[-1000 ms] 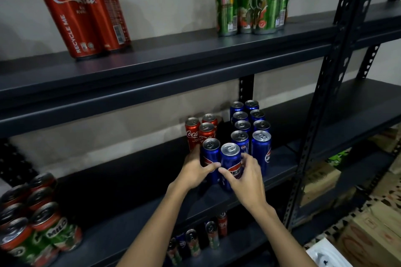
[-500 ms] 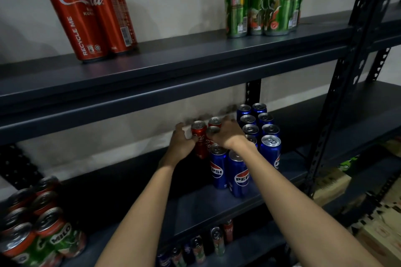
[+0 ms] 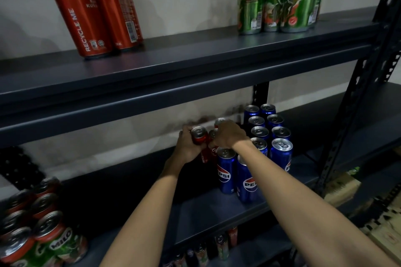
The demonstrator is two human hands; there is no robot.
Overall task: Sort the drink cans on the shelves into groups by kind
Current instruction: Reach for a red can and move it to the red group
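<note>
Gripping three red Coca-Cola cans (image 3: 200, 139), both hands (image 3: 208, 142), beside ten blue Pepsi cans (image 3: 281, 152).

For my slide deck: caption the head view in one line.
Both hands, left hand and right hand, grip red Coca-Cola cans beside the blue Pepsi cans on the middle shelf.

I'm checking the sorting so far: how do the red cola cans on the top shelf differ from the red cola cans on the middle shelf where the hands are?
The cola cans on the top shelf stand untouched with no other cans beside them; the cola cans on the middle shelf are gripped by the left hand and right hand. The middle group sits right beside the blue cans. Both groups are red, upright and the same brand.
</note>
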